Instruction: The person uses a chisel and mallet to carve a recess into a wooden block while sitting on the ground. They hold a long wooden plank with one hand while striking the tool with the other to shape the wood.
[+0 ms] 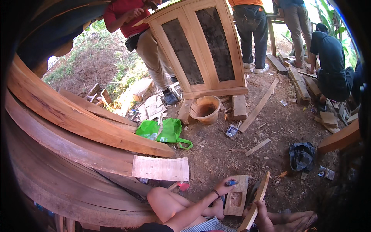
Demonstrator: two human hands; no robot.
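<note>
My left hand (225, 186) reaches forward over my bent knee (164, 201). It wears a dark wristband and is closed on a small blue object, perhaps a marker, at the near corner of a wooden block (236, 197). The block lies on the dirt and has a rectangular recess cut in its top. My right hand (262, 212) grips a narrow wooden slat (258, 199), which stands on edge, tilted, just right of the block.
Long curved planks (77, 127) are stacked at the left. Ahead are a green bag (164, 131), an orange bucket (205, 110), a small can (232, 130) and a black bag (301, 155). People stand around a wooden cabinet (201, 46); another person crouches at the right (330, 62).
</note>
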